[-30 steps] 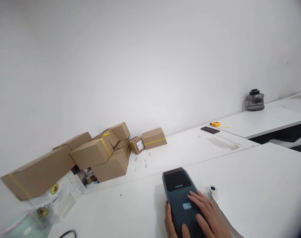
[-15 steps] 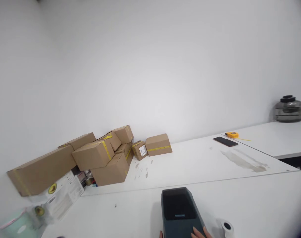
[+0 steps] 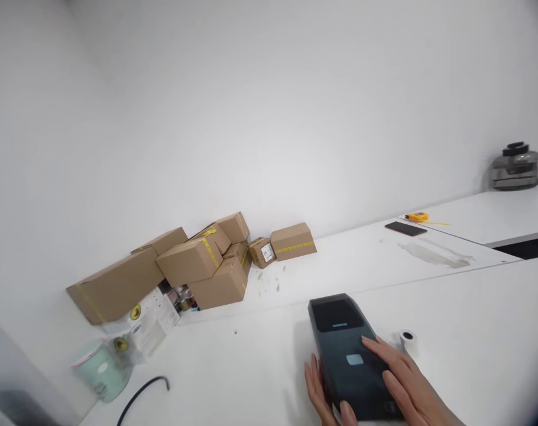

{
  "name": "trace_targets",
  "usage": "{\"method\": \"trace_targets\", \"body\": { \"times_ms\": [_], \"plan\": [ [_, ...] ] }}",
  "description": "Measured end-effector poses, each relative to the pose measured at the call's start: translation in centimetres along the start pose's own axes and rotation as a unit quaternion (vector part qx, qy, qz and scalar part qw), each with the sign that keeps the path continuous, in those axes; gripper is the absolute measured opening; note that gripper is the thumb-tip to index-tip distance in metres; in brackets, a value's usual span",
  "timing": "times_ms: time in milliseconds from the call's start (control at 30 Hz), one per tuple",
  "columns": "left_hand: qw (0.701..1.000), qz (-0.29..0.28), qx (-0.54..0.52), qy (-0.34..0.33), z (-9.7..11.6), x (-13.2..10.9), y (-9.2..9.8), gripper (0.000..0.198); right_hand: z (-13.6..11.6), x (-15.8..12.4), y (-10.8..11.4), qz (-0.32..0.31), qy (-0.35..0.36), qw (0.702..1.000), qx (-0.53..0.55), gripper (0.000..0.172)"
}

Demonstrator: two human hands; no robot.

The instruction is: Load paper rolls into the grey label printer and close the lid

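A dark blue-grey boxy device with a black screen at its far end and a small pale rectangle on its face stands tilted above the white table near the bottom. My left hand wraps its left side and near edge, the thumb on the front. My right hand grips the right side, with fingers lying over the face; its underside is hidden. Just right of it a white paper roll sits on the table.
Cardboard boxes are stacked at the back left, with plastic-wrapped packs and a mint-green container in front. A black cable curves nearby. A phone, a yellow tape measure and a dark clear jug lie to the right.
The view has tilted down and turned left, so everything sits higher and farther right. More of the device and both hands now show, and the cable has come into view.
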State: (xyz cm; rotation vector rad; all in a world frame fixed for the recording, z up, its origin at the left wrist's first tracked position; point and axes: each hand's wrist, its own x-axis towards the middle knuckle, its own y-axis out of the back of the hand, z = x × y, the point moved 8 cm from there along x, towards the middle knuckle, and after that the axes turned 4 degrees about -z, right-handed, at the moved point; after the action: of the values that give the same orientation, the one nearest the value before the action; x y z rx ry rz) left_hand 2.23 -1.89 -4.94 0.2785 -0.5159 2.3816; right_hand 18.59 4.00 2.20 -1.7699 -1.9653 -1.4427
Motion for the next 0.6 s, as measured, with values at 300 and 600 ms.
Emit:
{"method": "trace_targets", "body": {
  "times_ms": [300, 600],
  "plan": [
    [0.998, -0.058, 0.006, 0.018, 1.1, -0.6, 0.4, 0.083, -1.0, 0.6, 0.0, -0.076, 0.068, 0.988, -0.116, 0.037],
    [0.999, -0.034, 0.039, -0.018, 0.1, -0.4, 0.5, 0.078, -2.0, 0.3, -0.4, 0.011, 0.147, 0.973, -0.178, 0.033]
  ]
}}
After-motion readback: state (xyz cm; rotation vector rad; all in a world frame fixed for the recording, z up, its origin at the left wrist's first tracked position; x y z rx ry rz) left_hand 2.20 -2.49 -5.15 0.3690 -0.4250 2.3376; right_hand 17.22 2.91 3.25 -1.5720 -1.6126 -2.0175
